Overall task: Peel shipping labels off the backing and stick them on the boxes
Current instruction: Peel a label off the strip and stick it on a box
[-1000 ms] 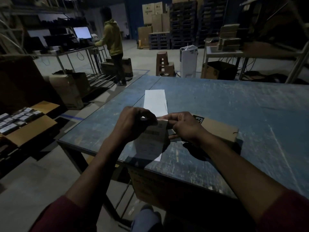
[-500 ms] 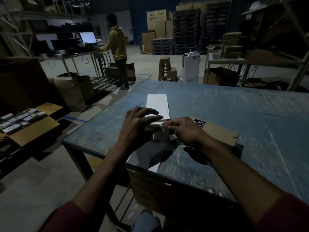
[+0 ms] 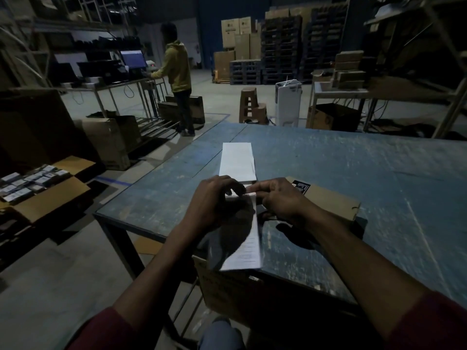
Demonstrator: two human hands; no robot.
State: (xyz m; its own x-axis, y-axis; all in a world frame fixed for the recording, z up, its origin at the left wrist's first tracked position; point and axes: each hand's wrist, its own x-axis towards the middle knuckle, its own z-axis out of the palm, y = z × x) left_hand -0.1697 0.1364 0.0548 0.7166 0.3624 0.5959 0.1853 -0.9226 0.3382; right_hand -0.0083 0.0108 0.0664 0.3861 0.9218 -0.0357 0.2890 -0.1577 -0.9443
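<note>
Mid-peel, by the look of it: both hands met over the top end of a label strip [image 3: 249, 246] that ran from the fingers down past the near edge of the blue table [image 3: 353, 173]. Left hand [image 3: 214, 200] curled over the strip's upper end, fingers bent onto the paper and apparently pinching it, though the exact contact sat in shadow. Right hand [image 3: 276, 198] closed in from the other side, forefinger and thumb nipped at the pale top edge of the strip, seemingly working a corner loose. Hard to tell in the dim light whether a label had already lifted from the backing or only its lip.

Further up the table, just beyond the fingertips, lay a second white sheet [image 3: 237, 161], flat and untouched. Flat cardboard box [image 3: 331, 198] sat on the table just beside and partly under the right wrist, a black printed patch [image 3: 300, 187] at its far corner; no shipping label visible on its top face.

Judged as the separating step, sticking not yet begun. Next move likely called for a steady hold on the backing with the left, a slow pull with the right to avoid tearing or curling the adhesive onto itself, then a short carry rightward and a flat press onto the box top
</note>
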